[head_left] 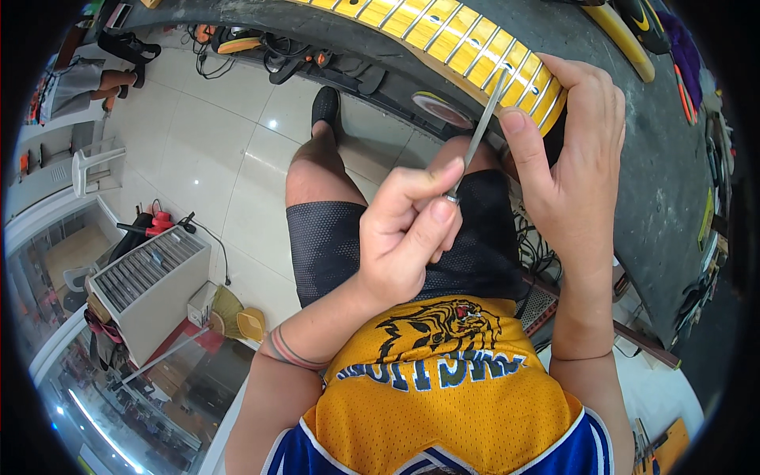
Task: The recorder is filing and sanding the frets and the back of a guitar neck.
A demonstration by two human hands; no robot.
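Note:
A yellow guitar neck (443, 41) with metal frets and dark inlay dots lies along the edge of the dark bench at the top. My left hand (404, 233) is closed round the handle end of a thin metal file (479, 133), whose far tip rests on the fretboard near the neck's right end. My right hand (574, 158) grips that end of the neck, its thumb against the near edge and its fingers curled over the far side.
Dark workbench (649, 198) with yellow-black tools (625, 39) on the right. Cables and dark items sit below it. On the tiled floor (206, 127) at left are another person's legs (111, 79), a white stool (87, 170), a white ridged cabinet (150, 293) and a broom (227, 313).

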